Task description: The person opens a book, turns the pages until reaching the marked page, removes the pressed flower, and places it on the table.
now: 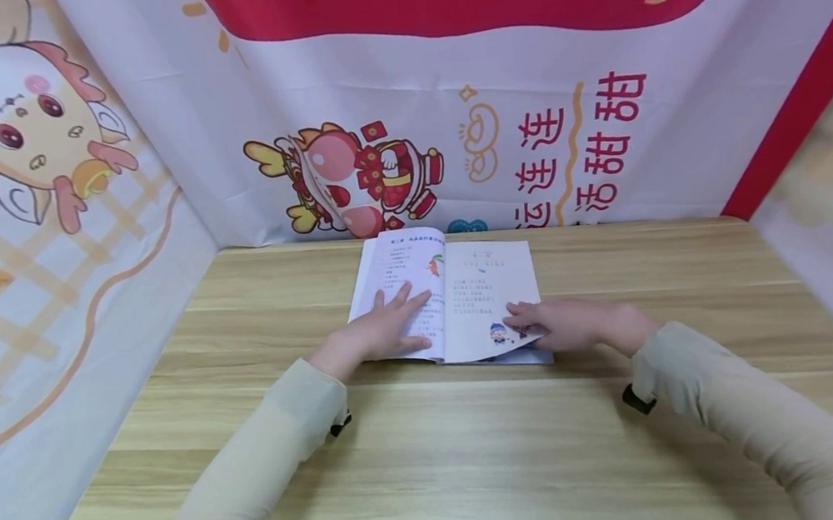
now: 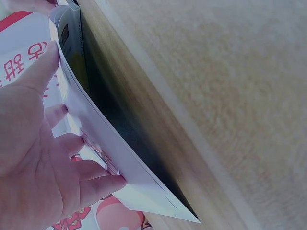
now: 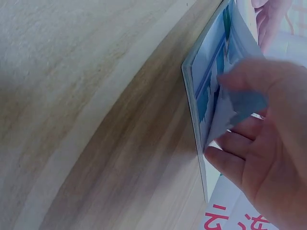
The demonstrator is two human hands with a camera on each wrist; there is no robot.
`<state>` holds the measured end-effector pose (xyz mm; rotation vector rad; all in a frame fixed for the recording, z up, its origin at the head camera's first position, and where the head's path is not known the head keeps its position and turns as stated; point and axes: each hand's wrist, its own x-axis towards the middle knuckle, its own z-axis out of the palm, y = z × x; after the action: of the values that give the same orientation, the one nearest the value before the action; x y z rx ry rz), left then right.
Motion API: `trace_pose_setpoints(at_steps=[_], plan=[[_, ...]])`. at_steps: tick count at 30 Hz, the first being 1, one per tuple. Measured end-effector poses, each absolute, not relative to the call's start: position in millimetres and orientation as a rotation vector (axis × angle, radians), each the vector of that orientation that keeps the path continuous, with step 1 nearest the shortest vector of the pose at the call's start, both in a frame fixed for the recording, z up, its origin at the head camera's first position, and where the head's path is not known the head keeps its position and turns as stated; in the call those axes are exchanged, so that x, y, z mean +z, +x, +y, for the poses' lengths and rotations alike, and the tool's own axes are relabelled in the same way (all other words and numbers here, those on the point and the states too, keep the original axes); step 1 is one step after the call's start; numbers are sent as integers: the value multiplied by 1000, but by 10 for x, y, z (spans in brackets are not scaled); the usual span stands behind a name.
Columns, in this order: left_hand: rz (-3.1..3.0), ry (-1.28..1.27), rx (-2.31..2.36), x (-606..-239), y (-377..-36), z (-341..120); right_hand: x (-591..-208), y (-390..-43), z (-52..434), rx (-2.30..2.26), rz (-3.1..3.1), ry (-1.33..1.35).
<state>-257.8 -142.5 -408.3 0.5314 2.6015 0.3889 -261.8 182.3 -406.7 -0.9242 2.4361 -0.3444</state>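
An open book [image 1: 464, 357] lies beneath the fingers of both hands, its fold running through the gap between them. The left hand [image 1: 393, 327] rests on the left page [image 1: 395, 254] with its fingers straight and fanned wide, pressing on the paper and gripping nothing. The right hand [image 1: 569, 325] pinches the lower outer corner of the right page [image 1: 471, 322], thumb and fingers on either side of the paper (the thumb is blurred in the right wrist view).

Both facing pages are white with small dark print. Beyond the left fingertips, toward the fold, sits a little orange-and-green drawing [image 1: 435, 266]; just beside the right fingertips is a small cartoon figure in a blue hat [image 1: 498, 333]. The pinched corner is lifted and bends up toward the right fingers, baring its bluish underside, and below those fingers another sheet [image 1: 527, 356] shows, patched with blue.

Under the book and the hands stretches a wood-grain tabletop [image 1: 480, 455]. Past the fingers, behind the book's far edge, hangs a white-and-red printed cloth [image 1: 406, 68].
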Motion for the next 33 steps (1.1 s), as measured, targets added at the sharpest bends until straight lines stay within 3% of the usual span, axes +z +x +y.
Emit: trace_pose_setpoints(at_steps=[10, 33], plan=[[2608, 526, 389, -4094, -2573, -1466, -4041, -2653, 1735, -241, 2678, -988], [2588, 508, 386, -4059, -2548, -1464, -4031, -2672, 1665, -481, 3179, -1051]])
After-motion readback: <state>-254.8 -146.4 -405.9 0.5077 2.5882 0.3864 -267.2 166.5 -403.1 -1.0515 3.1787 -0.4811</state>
